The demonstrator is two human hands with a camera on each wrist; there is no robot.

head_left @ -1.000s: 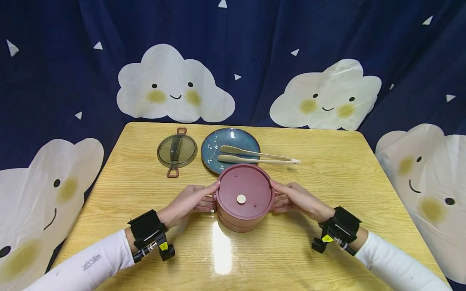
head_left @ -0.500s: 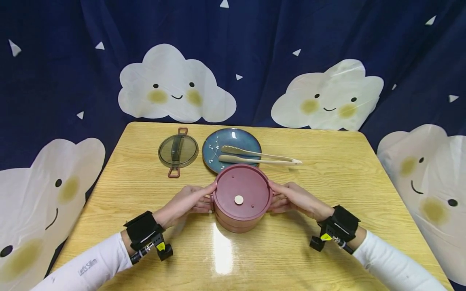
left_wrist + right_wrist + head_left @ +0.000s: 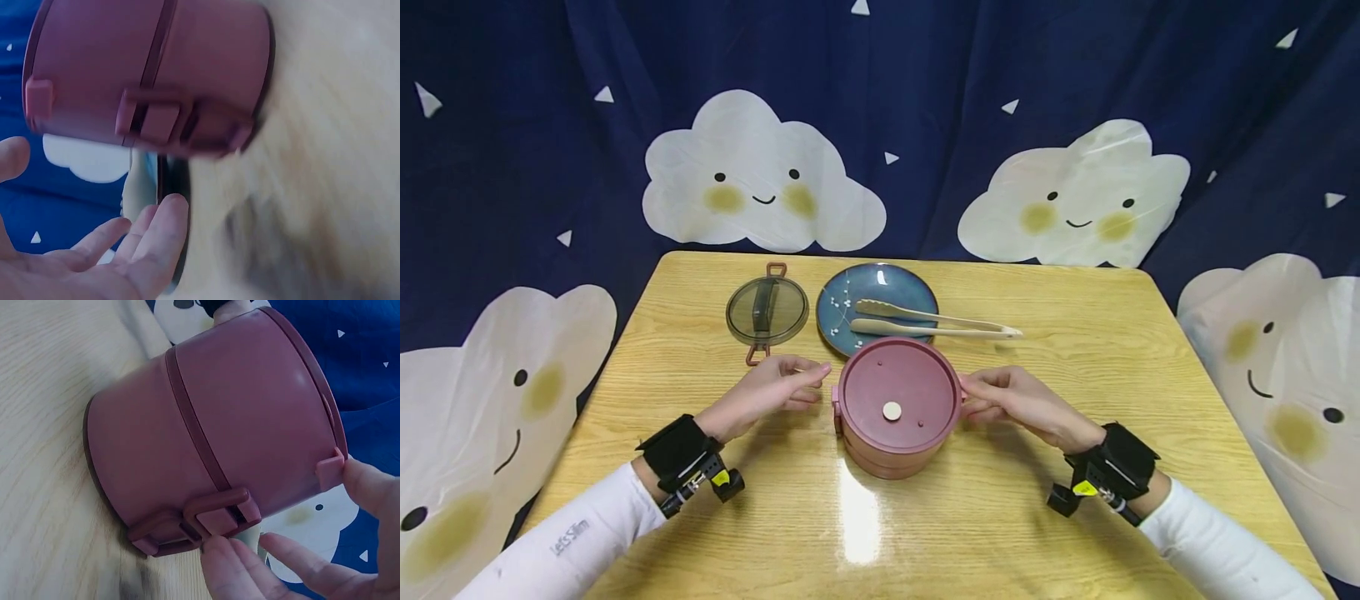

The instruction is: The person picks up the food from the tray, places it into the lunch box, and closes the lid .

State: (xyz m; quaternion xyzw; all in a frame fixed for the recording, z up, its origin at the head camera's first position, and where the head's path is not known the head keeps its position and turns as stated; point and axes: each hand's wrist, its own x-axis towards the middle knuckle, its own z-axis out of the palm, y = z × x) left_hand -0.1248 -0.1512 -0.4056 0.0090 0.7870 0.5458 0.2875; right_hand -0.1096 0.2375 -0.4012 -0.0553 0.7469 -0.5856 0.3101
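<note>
A dusty-pink round two-tier lunch box (image 3: 901, 400) with a cream knob on its lid stands upright on the table. My left hand (image 3: 778, 386) is off its left side, fingers spread, a gap showing between fingertips and the side clasp (image 3: 156, 122). That clasp hangs down, apart from the lid's tab (image 3: 39, 98). On the other side, my right hand (image 3: 1011, 398) touches the box: the thumb (image 3: 369, 481) lies at the lid's right tab (image 3: 330, 472), and the fingertips rest by the lowered right clasp (image 3: 194, 525).
Behind the box, a blue plate (image 3: 880, 283) carries beige tongs (image 3: 940, 330) whose handle end reaches past its right rim. A glass lid (image 3: 767, 311) with brown handles lies to the left, just beyond my left hand. The wooden table (image 3: 1075, 317) ends at a dark blue curtain.
My left hand has let go of the box's left side and moved away to the left. My right hand has shifted slightly outward, its thumb now lower at the rim.
</note>
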